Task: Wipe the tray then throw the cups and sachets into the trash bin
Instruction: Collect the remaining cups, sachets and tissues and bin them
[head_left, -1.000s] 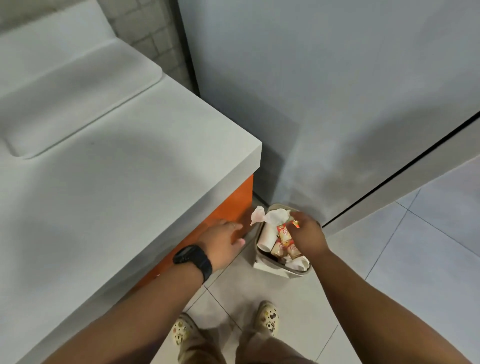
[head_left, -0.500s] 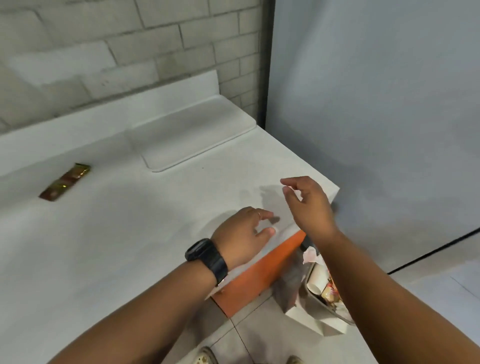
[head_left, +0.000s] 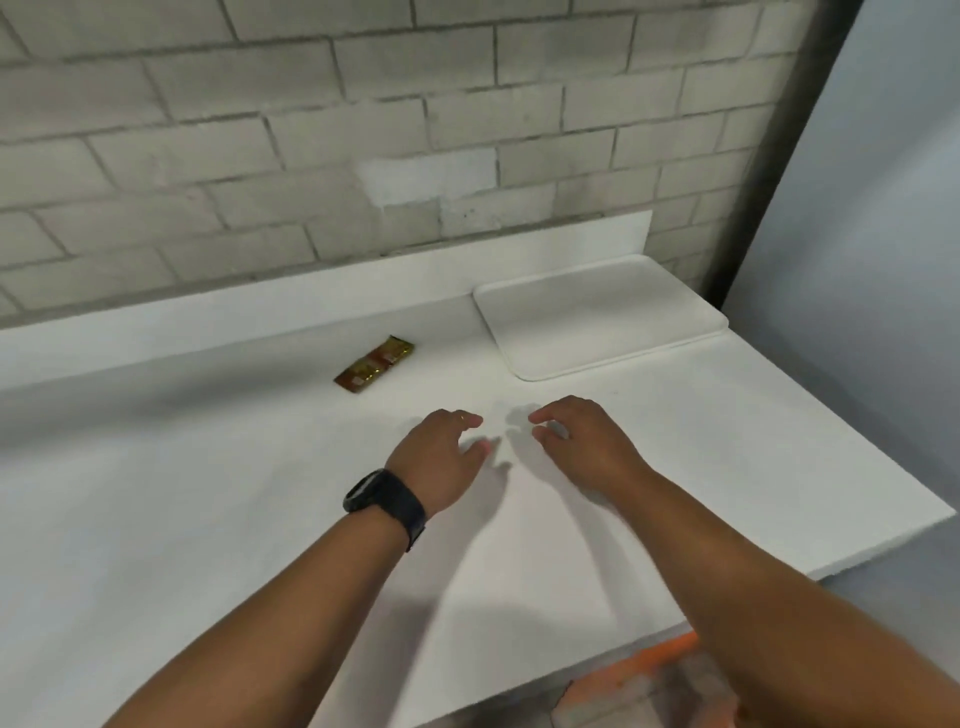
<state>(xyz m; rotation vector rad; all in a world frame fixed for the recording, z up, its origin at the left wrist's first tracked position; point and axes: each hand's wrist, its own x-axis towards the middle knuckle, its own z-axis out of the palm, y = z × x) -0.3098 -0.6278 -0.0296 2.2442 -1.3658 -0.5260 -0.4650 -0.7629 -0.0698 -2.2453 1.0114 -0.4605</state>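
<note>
**One sachet left on the counter, both hands free**

Landmark: the white tray (head_left: 597, 317), lying flat at the back right corner of the counter (head_left: 182, 519), bare on top and looking wiped.

Well to the left of the tray, near the back wall: a single brown and gold sachet (head_left: 374, 364), flat on the counter, lying on a slant. Touched by nothing.

In front of the tray and slightly left of it: left hand (head_left: 439, 460), black watch (head_left: 387, 501) on the wrist, fingers (head_left: 467, 418) loosely curled, holding nothing, over the counter. Just right of it, still in front of the tray: right hand (head_left: 582, 441), fingers likewise relaxed and half bent, empty. Contact with the counter impossible to confirm for either hand.

Below the tray's side of the counter, at the lower right edge of view: a blurred orange panel (head_left: 670, 649); no bin visible.

Probable handling of the sachet: very light, thin, flexible foil or plastic, likely slick and hard to lift off a smooth surface. Best taken by a pinch at one short end or along an edge, or slid toward the counter's front lip first. Little risk of damage; main risk a slip or a flutter when dropped toward the bin. No cups in view.
</note>
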